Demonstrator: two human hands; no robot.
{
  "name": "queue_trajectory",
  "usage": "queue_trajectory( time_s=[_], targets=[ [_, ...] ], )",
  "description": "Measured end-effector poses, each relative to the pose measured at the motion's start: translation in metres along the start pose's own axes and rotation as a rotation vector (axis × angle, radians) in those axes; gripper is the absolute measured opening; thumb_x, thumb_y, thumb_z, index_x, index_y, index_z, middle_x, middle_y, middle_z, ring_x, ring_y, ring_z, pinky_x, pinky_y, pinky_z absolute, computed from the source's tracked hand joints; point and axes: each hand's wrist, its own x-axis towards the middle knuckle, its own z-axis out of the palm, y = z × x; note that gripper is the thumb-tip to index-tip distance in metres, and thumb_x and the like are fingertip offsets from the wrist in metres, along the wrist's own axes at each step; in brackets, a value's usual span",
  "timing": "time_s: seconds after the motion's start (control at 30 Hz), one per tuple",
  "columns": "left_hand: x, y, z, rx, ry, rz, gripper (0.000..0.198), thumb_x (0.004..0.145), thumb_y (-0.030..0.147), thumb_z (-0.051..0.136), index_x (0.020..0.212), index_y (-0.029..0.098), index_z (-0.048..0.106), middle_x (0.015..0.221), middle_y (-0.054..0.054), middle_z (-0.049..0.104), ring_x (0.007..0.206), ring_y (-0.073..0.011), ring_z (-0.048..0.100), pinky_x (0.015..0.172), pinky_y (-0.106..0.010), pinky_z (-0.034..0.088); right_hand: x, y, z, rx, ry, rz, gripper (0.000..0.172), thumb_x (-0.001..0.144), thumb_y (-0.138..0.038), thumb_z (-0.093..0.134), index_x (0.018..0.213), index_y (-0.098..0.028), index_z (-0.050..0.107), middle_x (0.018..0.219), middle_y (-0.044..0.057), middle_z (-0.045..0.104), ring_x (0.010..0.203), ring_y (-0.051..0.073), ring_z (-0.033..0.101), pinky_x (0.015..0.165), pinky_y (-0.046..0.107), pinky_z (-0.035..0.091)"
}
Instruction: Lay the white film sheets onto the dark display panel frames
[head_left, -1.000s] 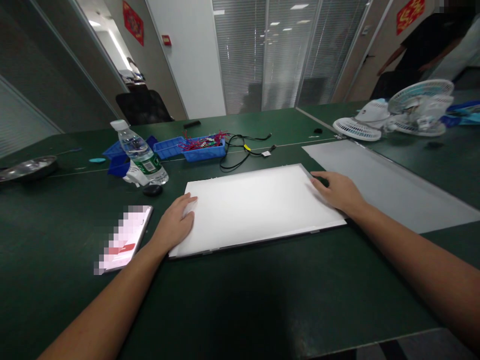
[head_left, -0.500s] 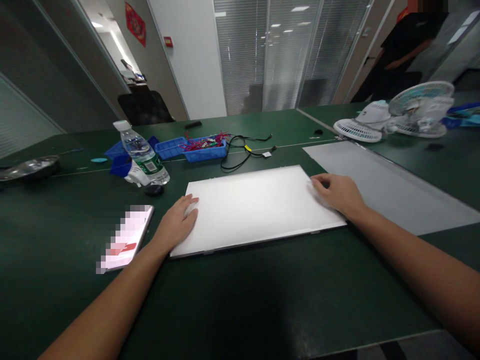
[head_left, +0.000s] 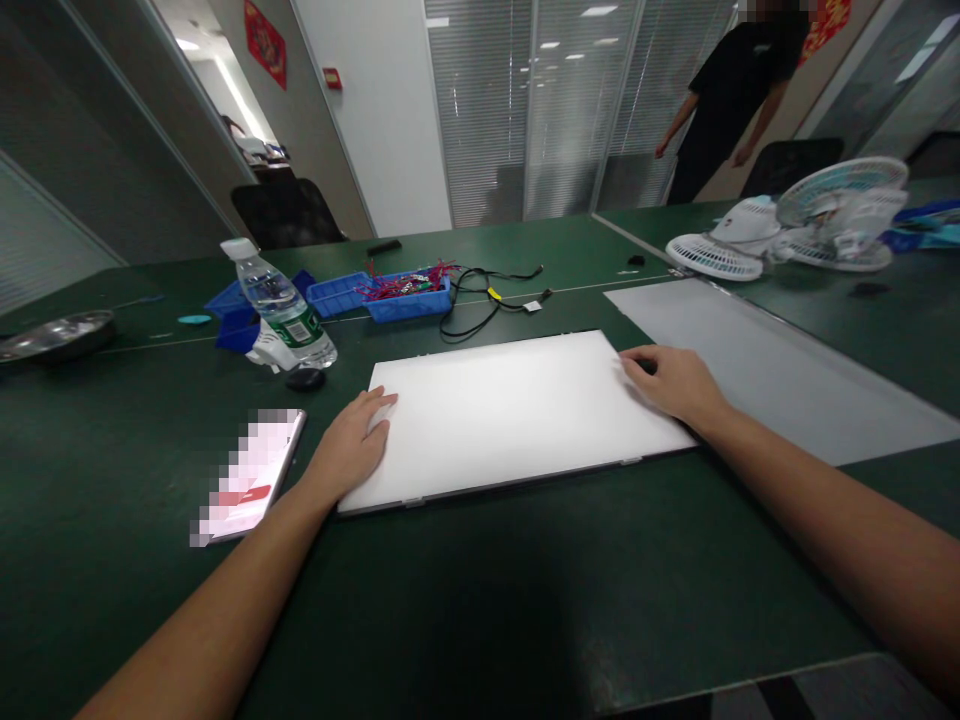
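A bright white rectangular panel [head_left: 510,420] with thin dark edges and small clips along its near side lies flat on the green table. My left hand [head_left: 351,448] grips its left edge, with thumb and forefinger resting on the white face and the other fingers hidden over the side. At the panel's right edge, my right hand [head_left: 671,385] is closed in a pinch, thumb and forefinger tips meeting near the edge. Beside my left forearm lies a phone [head_left: 251,480] with a lit, partly blurred screen.
Behind the panel are a water bottle [head_left: 281,310], blue bins [head_left: 409,307], one holding red wires, and a black cable [head_left: 480,300]. A grey translucent sheet [head_left: 780,370] lies right, with white fan parts [head_left: 720,255] beyond. A metal pan [head_left: 60,335] sits left. A person [head_left: 739,90] stands behind.
The person in the background has moved left. My hands and the panel stay almost in place, with only a slight shift of the view.
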Motion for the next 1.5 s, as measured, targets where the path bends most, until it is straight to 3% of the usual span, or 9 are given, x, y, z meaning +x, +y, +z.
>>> queue_trajectory(
  time_s=[0.23,0.43,0.57,0.67,0.8,1.0,1.3,1.5],
  targets=[
    [0.000,0.000,0.001,0.001,0.018,0.005,0.057,0.097,0.033,0.047,0.147,0.017,0.070,0.165,-0.013,0.060,0.158,-0.0327,0.051,0.135,-0.053,0.037,0.005,0.006,-0.002,0.006,-0.041,0.030,0.049,0.103,-0.051,0.049,0.125,-0.026,0.085,0.121,0.012,0.081,0.107,0.037,0.076,0.098,0.056,0.059],
    [-0.001,0.004,0.000,0.020,0.013,0.000,0.058,0.100,0.040,0.046,0.149,0.015,0.068,0.166,-0.015,0.058,0.156,-0.0336,0.053,0.134,-0.054,0.037,0.018,0.034,-0.001,-0.083,-0.029,0.063,0.052,0.103,-0.046,0.050,0.137,-0.017,0.078,0.145,0.016,0.071,0.134,0.036,0.065,0.118,0.053,0.050],
    [-0.001,0.005,-0.001,0.021,0.015,0.013,0.057,0.101,0.042,0.047,0.147,0.017,0.069,0.166,-0.014,0.058,0.154,-0.0328,0.055,0.133,-0.053,0.039,0.023,0.059,-0.001,-0.237,-0.092,0.220,0.072,0.104,-0.057,0.053,0.160,-0.013,0.060,0.160,0.026,0.056,0.147,0.042,0.052,0.123,0.056,0.041],
    [-0.001,0.006,-0.001,0.023,0.019,-0.001,0.057,0.100,0.041,0.048,0.146,0.015,0.070,0.164,-0.016,0.059,0.152,-0.0337,0.056,0.132,-0.053,0.041,0.021,0.073,-0.001,-0.291,-0.123,0.351,0.087,0.104,-0.069,0.049,0.164,-0.006,0.052,0.164,0.037,0.046,0.153,0.051,0.041,0.121,0.065,0.037],
    [-0.001,0.007,-0.001,0.029,0.027,-0.009,0.056,0.099,0.039,0.048,0.144,0.015,0.071,0.163,-0.016,0.060,0.151,-0.0342,0.057,0.131,-0.053,0.042,0.019,0.082,0.001,-0.290,-0.184,0.426,0.095,0.104,-0.079,0.037,0.159,-0.005,0.056,0.154,0.040,0.053,0.142,0.055,0.051,0.110,0.067,0.043],
    [-0.001,0.007,-0.003,0.028,0.018,-0.007,0.057,0.099,0.040,0.049,0.144,0.014,0.071,0.163,-0.017,0.059,0.150,-0.0354,0.058,0.130,-0.055,0.042,0.020,0.079,0.003,-0.281,-0.226,0.329,0.078,0.110,-0.065,0.035,0.166,-0.012,0.051,0.155,0.031,0.058,0.139,0.044,0.059,0.111,0.055,0.048],
    [0.000,0.007,-0.001,0.031,0.037,-0.008,0.055,0.098,0.041,0.049,0.141,0.016,0.072,0.161,-0.016,0.061,0.150,-0.0342,0.059,0.131,-0.053,0.043,0.017,0.071,0.007,-0.303,-0.175,0.274,0.081,0.108,-0.068,0.037,0.162,-0.010,0.055,0.156,0.031,0.058,0.136,0.048,0.059,0.108,0.062,0.049],
    [0.000,0.008,-0.002,0.032,0.033,-0.011,0.056,0.098,0.043,0.049,0.141,0.017,0.072,0.161,-0.014,0.062,0.149,-0.0340,0.059,0.131,-0.052,0.043,0.015,0.057,0.007,-0.307,-0.107,0.184,0.067,0.109,-0.054,0.039,0.155,-0.011,0.062,0.146,0.027,0.067,0.129,0.043,0.065,0.107,0.060,0.053]
  ],
)
